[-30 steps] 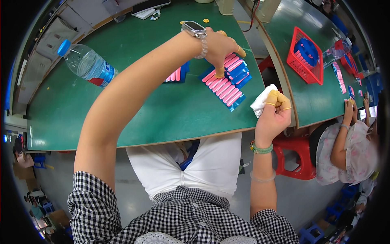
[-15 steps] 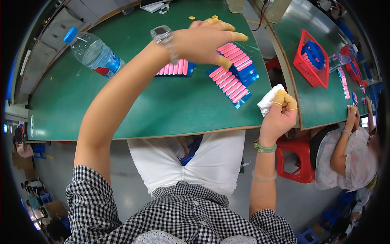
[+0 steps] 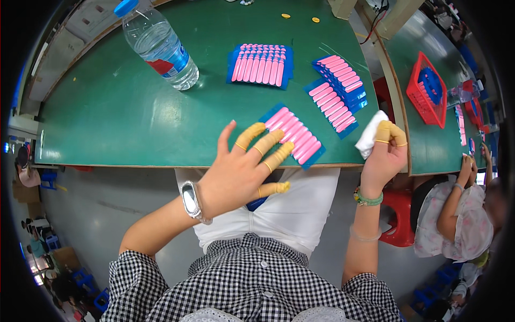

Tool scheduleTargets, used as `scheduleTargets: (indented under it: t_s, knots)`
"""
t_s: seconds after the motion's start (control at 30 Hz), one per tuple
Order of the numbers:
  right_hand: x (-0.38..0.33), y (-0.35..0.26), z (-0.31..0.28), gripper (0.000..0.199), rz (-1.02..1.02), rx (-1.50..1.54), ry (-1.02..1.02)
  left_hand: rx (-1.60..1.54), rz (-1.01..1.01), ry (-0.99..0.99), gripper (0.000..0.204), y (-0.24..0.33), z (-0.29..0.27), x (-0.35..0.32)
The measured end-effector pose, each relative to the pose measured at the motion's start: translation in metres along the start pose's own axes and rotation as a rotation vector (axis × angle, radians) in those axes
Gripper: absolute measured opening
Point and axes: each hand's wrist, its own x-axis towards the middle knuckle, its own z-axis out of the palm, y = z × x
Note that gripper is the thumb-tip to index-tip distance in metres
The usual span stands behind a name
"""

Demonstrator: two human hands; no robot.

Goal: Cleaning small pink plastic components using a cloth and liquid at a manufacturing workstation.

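My left hand (image 3: 241,166) has yellow finger cots and spread fingers. Its fingertips rest on the left end of a blue sheet (image 3: 304,140) bearing a row of pink, rounded strips, near the table's front edge. My right hand (image 3: 387,155), also in yellow finger cots, pinches a crumpled white cloth (image 3: 371,135) at the table's right edge. Farther back lie two overlapping stacks of similar sheets, a nearer one (image 3: 332,107) and a farther one (image 3: 346,80). Another stack (image 3: 260,67) lies left of them.
A water bottle (image 3: 163,51) with a blue cap stands on the green table (image 3: 123,118), at the left. Two small yellow pieces (image 3: 315,20) lie at the back. On the adjoining right table is a red basket (image 3: 416,88) with blue items; a co-worker's hands (image 3: 466,166) are beyond.
My left hand has come back from the far stacks toward the front edge, and a pink-and-blue sheet now lies under its fingers. My right hand still grips the cloth. The view has shifted.
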Motion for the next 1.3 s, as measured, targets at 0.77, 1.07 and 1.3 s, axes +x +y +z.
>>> scheduleTargets:
  t_s: [0.77,1.07,1.3]
  knots:
    - [-0.018,-0.045,0.108,0.013,-0.427,-0.603,-0.945,0.199,-0.086,0.146,0.054,0.008,0.027,-0.005]
    - [0.003,-0.040,0.105,0.013,-0.372,-0.801,-0.828,0.218,-0.049,0.193,0.053,0.009,0.028,0.006]
    - [0.012,-0.034,0.085,0.017,-0.279,-0.741,-0.799,0.212,-0.048,0.195,0.049,0.010,0.030,0.005]
